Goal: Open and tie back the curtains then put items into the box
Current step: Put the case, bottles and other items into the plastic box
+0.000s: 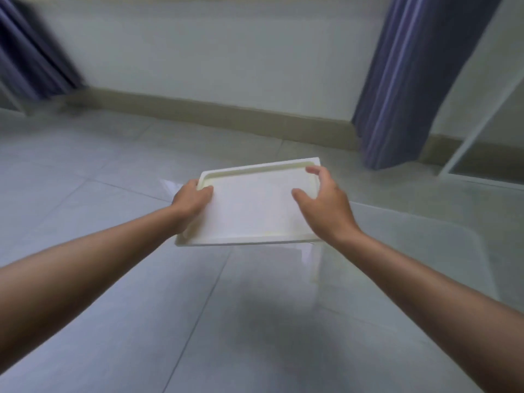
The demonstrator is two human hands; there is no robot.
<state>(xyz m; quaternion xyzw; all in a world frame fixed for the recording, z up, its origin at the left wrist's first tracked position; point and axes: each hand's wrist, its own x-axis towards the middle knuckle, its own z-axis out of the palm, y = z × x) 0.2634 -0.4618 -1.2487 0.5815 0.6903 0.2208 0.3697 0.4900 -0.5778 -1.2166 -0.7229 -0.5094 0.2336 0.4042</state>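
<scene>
A white lid (255,207) is held at the frame's centre above bare tiled floor (113,279), with a translucent box (411,251) low at right. Curtains (419,80) hang at upper right and upper left. The left hand (191,201) grips the lid's left edge; the right hand (323,201), fingers loosely curled, touches its right edge.
</scene>
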